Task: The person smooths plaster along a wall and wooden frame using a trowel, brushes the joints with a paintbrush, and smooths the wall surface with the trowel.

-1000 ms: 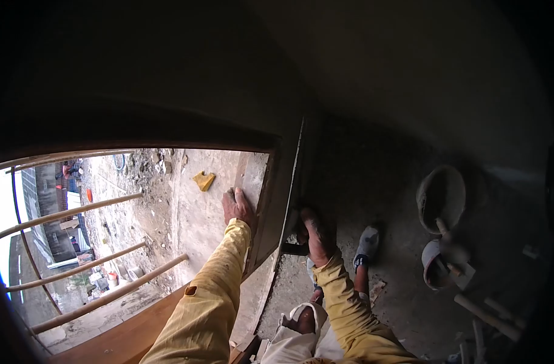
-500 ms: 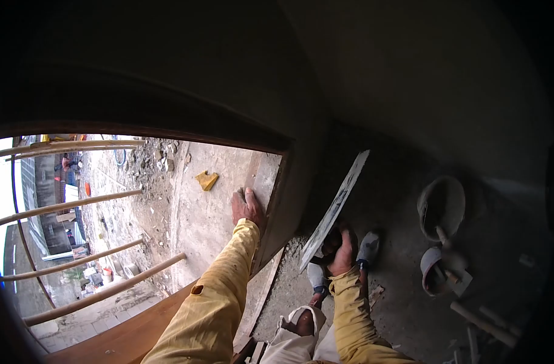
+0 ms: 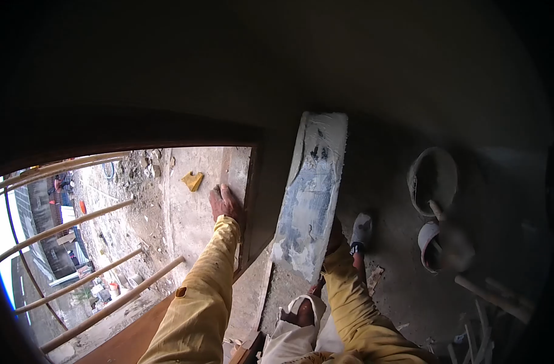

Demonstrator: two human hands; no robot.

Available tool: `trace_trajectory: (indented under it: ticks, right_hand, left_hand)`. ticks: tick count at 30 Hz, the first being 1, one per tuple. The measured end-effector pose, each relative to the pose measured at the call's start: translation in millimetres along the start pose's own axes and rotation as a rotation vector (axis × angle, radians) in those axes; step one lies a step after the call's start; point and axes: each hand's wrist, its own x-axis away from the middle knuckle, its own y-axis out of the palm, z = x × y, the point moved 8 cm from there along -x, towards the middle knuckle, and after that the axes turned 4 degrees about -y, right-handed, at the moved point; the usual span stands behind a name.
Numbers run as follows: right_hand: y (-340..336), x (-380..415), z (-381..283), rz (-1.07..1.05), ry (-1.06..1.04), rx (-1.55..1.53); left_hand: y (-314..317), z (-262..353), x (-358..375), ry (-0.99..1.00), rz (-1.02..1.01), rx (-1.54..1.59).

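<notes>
My left hand rests on the pale ledge beside the dark window frame, its fingers partly spread and nothing visible in it. Right of the frame, a long flat float smeared with white and grey plaster shows its broad face. My right hand is behind its lower right edge, mostly hidden and in shadow, where it holds the float. A crumpled yellow piece lies on the ledge, up and left of my left hand.
Two buckets, one larger and one smaller, stand on the dark floor at the right, with wooden sticks below them. Wooden poles cross the opening at the left. My shod foot is near the float.
The float has turned from edge-on to its broad face, and my right hand is now largely hidden behind it. The window, ledge and left hand appear further left in the view.
</notes>
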Motion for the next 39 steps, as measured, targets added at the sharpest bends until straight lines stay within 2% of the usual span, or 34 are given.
trace_trajectory:
  ticks: [3, 6, 8, 10, 11, 14, 16, 17, 18, 20, 22, 24, 25, 26, 28, 30, 32, 35, 38, 39]
  right_hand:
    - [-2, -6, 2, -0.078, 0.046, -0.025]
    - [0, -9, 10, -0.039, 0.095, -0.066]
    - [26, -10, 17, -0.11, 0.128, -0.123]
    - [14, -11, 8, 0.251, -0.064, 0.233]
    - [15, -16, 10, 0.174, -0.029, 0.276]
    - [29, -29, 3, 0.104, -0.093, 0.456]
    - [29, -36, -18, 0.151, -0.185, 0.911]
    - [21, -38, -27, 0.241, -0.203, 0.993]
    - [23, -44, -26, 0.235, -0.202, 0.99]
    - [42, -54, -36, 0.24, -0.37, 1.345]
    - [61, -69, -23, 0.191, -0.412, 1.272]
    - [82, -79, -11, 0.144, -0.505, 1.384]
    - [96, -84, -4, 0.106, -0.547, 1.416]
    - [100, -92, 2, 0.101, -0.548, 1.412]
    - [125, -101, 9, -0.034, -0.763, 1.583]
    - [139, -119, 8, -0.06, -0.769, 1.561]
    - [145, -134, 8, -0.082, -0.774, 1.539]
    - [157, -145, 14, -0.162, -0.852, 1.637]
    - [174, -148, 23, -0.239, -0.829, 1.674]
    - [181, -147, 24, -0.271, -0.922, 1.698]
  left_hand:
    - [7, -5, -2, 0.054, -0.02, 0.016]
    - [1, 1, 0, 0.083, 0.037, -0.036]
    - [2, 3, 3, 0.015, 0.004, 0.062]
    - [0, 1, 0, 0.033, 0.018, -0.006]
    - [4, -13, -8, 0.004, -0.013, -0.006]
    - [-1, 3, 3, -0.019, -0.013, -0.031]
    - [0, 0, 2, -0.02, -0.011, -0.028]
    - [1, -1, 1, -0.019, -0.015, -0.022]
    - [1, 0, 2, -0.016, -0.008, -0.024]
    - [-2, 3, 3, -0.011, 0.016, -0.054]
    - [-6, 6, 3, 0.002, 0.035, -0.051]
    - [4, -9, -6, -0.042, -0.016, -0.049]
    - [10, -17, -12, 0.107, 0.003, -0.097]
    - [16, -35, -20, 0.11, 0.009, -0.098]
    - [25, -45, -30, 0.258, 0.005, -0.229]
    - [28, -36, -27, 0.335, 0.002, -0.294]
    - [0, -4, -2, -0.035, -0.004, -0.058]
    - [0, -2, -1, -0.005, -0.004, -0.035]
    - [0, 1, 0, 0.014, -0.009, -0.026]
    - [0, 3, 0, 0.018, -0.016, -0.033]
